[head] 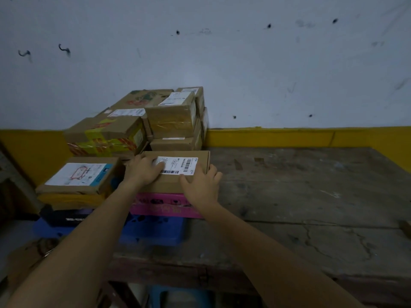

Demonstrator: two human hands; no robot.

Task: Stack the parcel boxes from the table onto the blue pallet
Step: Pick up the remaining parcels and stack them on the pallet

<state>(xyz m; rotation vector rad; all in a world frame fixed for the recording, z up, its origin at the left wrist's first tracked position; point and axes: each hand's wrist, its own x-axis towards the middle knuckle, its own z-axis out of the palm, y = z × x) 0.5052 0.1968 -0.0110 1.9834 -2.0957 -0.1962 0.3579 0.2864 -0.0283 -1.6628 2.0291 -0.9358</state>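
Left of the wooden table (300, 196), on the blue pallet (153, 230), a flat parcel box (169, 185) w/ a white label sits atop a pink box (164, 207). L hand (143, 172) lies flat on its top, fingers straight over the label, gripping nothing. R hand (201, 185) rests at its near-right corner, fingers straight too. Other parcels (171, 116) are stacked behind & to the left.

Parcel storeroom: labelled cartons (171, 116) on blue pallet (153, 232), worn workbench (311, 196), scuffed wall (244, 63).
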